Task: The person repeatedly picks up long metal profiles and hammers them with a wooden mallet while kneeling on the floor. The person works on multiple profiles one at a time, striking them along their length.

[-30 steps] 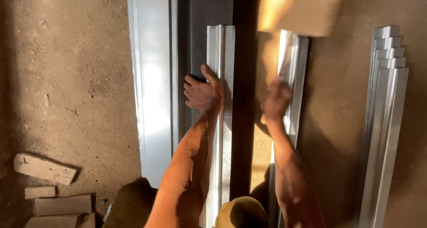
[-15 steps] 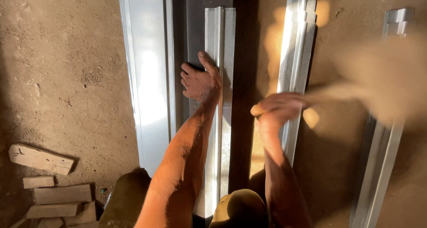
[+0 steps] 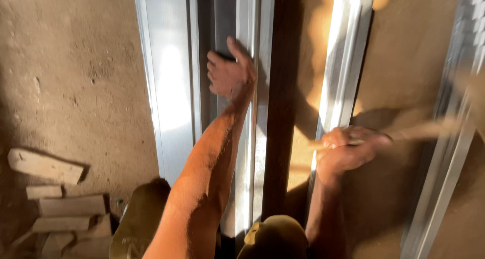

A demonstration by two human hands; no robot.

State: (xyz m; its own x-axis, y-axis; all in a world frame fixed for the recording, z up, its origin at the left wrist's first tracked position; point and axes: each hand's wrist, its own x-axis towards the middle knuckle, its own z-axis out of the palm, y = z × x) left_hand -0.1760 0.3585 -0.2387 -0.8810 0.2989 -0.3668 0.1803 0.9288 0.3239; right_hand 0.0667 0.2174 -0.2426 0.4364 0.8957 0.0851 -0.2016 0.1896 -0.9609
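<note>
Left hand (image 3: 230, 72) pressed flat, fingers spread, on the middle metal profile (image 3: 250, 138). Right hand (image 3: 346, 150) fisted tight around a blurred wooden handle (image 3: 424, 130), beside the right-side profile (image 3: 343, 62).

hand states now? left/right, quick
Left hand: open, palm pressed flat on the long silvery metal channel.
Right hand: closed around the blurred wooden handle of a tool; its head cannot be told.

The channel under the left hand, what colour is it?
Silvery grey metal channel, clearest in the head view.
</note>
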